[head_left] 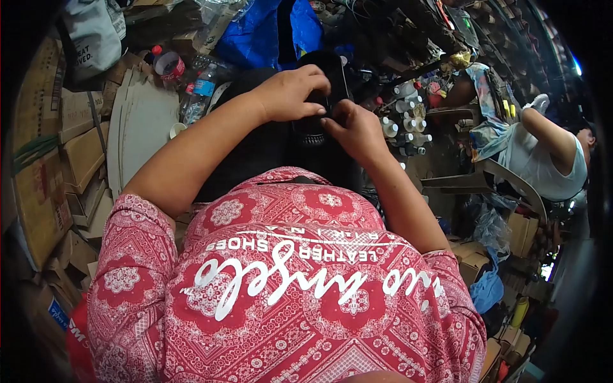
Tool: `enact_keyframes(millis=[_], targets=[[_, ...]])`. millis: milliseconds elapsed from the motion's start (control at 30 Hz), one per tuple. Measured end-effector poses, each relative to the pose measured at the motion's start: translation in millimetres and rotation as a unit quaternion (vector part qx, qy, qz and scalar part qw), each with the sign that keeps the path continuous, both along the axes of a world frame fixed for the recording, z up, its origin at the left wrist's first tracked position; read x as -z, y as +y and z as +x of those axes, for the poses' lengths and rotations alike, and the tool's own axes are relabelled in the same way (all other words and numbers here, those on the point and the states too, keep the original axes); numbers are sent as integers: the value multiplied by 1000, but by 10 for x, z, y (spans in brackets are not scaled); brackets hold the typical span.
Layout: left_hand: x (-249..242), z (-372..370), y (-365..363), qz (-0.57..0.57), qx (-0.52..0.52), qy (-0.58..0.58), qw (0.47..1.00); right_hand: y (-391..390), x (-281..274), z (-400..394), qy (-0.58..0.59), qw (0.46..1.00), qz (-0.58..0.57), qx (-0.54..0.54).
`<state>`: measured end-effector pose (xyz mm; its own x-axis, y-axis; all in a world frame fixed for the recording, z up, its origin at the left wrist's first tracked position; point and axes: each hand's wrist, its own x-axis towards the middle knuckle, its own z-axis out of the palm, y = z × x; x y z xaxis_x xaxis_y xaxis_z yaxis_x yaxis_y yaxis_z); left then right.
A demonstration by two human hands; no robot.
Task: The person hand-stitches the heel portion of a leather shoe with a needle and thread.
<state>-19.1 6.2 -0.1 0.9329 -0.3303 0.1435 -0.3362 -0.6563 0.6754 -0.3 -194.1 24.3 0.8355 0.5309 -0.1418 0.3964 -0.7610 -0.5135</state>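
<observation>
A black shoe-like object (311, 138) with a ridged lower edge rests over my dark-clothed lap; much of its shape is lost against the dark cloth. My left hand (290, 92) lies across it from the left, with its fingers bent and pressing on the dark upper part. From the right, my right hand (359, 131) has its thumb and curled forefinger pinched together at the object's side. Whatever sits between these fingertips is too small or dark to make out. Both hands are close together, with a narrow gap between them.
A blue bag (265, 35) lies ahead. Several plastic bottles (204, 87) stand at the left, beside a pale curved panel (137, 127) and stacked cardboard boxes (82, 115). Small white-capped bottles (408, 121) cluster at the right. Another person (543, 153) sits beyond a chair (511, 175).
</observation>
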Motion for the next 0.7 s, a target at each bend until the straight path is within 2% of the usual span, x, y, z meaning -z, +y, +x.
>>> enact_keyframes(millis=[33,67,200,300,367,467,533,567,700], targets=[[10,6,-58,-75,16,-42,996,-6,8,-15,-53,998,33,-11],[10,25,-93,-76,16,-40,996,-15,10,-27,-106,992,66,-21],[-10,184,-127,-60,56,25,996,-71,-62,-16,-83,996,40,9],[-37,249,-172,-27,74,66,995,-167,-176,-45,-92,995,-14,-48],[-10,278,-170,4,78,83,993,-215,-199,-70,64,996,26,-52],[139,313,-133,-42,95,83,991,-240,-83,-65,43,993,28,-106],[189,303,-111,-121,103,113,981,-273,-33,-31,33,988,49,-141],[216,298,-106,-120,101,113,981,-286,-22,-25,25,982,70,-175],[222,286,-95,-117,90,111,983,-383,-124,-107,11,980,67,-186]])
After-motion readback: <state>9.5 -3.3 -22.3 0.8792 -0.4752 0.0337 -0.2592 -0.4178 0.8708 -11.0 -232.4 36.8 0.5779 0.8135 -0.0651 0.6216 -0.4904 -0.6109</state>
